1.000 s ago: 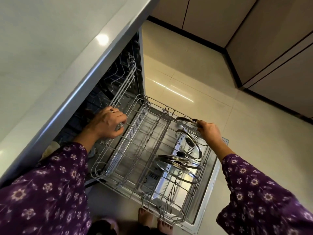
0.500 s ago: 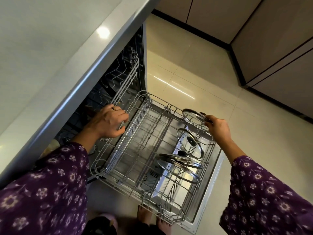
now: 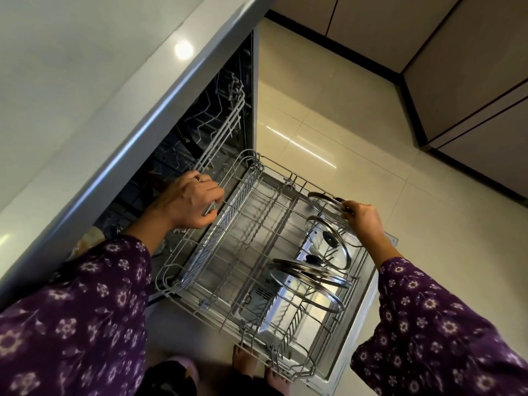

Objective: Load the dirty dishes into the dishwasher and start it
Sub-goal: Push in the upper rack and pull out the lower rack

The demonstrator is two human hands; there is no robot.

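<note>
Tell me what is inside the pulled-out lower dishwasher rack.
Glass lids stand on its right side; the right hand holds the farthest lid. The other rows of the lower rack look bare. The left hand, gripping a wire, hides part of its left edge.

The light is warm and rather dim. A round lamp reflection shines on the table [image 3: 183, 50], and bright streaks glare on the floor [image 3: 300, 147]. The dishwasher [image 3: 200, 132] is dark inside. The sleeves [image 3: 85, 324] are blurred, and straight lines bend near the borders.
</note>
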